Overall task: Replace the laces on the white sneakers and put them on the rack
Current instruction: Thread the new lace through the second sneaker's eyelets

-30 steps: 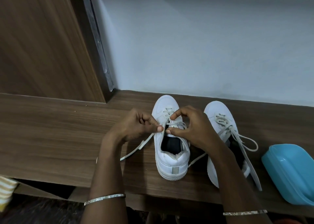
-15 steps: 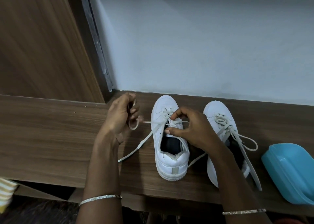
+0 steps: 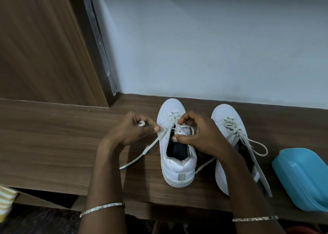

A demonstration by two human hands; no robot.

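Single head-worn view, forward and down, close over the wooden shelf [image 3: 53, 145].

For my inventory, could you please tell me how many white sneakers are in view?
2. The left sneaker stands on the wooden ledge; the right sneaker sits beside it, next to the blue container.

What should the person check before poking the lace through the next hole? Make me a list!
1. Left hand grips the lace: ok, pinched at the fingertips.
2. Right hand steadies the sneaker being laced: ok, it pinches the upper by the eyelets.
3. That sneaker stands upright on the wooden shelf: ok.
4. Lacing finished: not ok, loose lace ends trail on both sides.
5. Next eyelet free: cannot tell, the hands hide it.
6. Other sneaker ready: not ok, its laces lie loose and untied.
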